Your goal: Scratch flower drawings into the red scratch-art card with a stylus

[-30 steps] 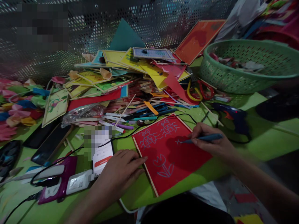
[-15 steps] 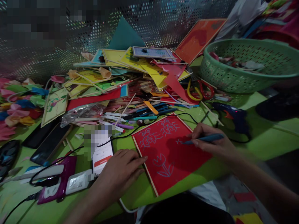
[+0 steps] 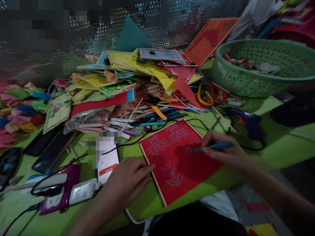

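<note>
A red sheet [image 3: 194, 173] with thin wooden strips along some of its edges lies on the green table. Pale blue outlines of two bugs and a tulip are drawn on it. My right hand [image 3: 216, 147] grips a blue pen [image 3: 219, 146], its tip on the sheet beside a few small marks right of the bugs. My left hand [image 3: 134, 173] lies flat, fingers stretched, with its fingertips at the sheet's left wooden edge. Behind the left hand is a phone [image 3: 107, 165] with a lit screen.
Behind the sheet, framed pictures [image 3: 147, 70], loose sticks, pens and scissors [image 3: 205, 96] are piled up. A glue gun [image 3: 246, 123] and a green basket [image 3: 261, 82] stand to the right. At left are a purple-cased power strip [image 3: 66, 186], dark phones and a black cable crossing the table.
Almost nothing differs. The pen has tilted very slightly in my right hand, its tip staying by the same small marks; my left hand keeps its place.
</note>
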`<state>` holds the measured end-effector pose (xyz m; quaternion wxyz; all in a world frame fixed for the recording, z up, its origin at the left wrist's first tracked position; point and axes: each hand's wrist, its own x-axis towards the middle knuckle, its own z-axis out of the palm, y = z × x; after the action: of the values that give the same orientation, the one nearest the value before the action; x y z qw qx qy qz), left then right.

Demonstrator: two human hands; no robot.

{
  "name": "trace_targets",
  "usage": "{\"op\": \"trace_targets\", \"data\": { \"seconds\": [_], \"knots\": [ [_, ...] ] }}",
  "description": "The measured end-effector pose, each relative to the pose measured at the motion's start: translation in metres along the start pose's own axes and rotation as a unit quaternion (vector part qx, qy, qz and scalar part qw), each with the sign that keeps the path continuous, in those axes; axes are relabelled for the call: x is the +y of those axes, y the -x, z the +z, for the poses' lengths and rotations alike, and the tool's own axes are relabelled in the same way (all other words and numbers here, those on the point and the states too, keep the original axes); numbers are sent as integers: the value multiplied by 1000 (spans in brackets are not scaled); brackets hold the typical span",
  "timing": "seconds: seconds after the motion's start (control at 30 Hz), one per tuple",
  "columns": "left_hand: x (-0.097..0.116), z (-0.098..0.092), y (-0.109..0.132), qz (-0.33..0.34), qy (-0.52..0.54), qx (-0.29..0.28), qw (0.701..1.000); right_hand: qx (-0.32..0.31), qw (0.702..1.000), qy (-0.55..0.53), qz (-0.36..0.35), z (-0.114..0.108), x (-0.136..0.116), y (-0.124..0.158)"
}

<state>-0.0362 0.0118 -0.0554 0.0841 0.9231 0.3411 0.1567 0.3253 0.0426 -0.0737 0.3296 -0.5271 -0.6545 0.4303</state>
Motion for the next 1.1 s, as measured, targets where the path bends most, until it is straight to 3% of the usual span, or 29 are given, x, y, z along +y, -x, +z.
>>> {"op": "trace_targets", "data": {
  "seconds": [1.1],
  "knots": [
    [0, 1, 3, -11, 11, -6, 1000, -26, 999, 1, -21, 3, -7, -4]
  ]
}}
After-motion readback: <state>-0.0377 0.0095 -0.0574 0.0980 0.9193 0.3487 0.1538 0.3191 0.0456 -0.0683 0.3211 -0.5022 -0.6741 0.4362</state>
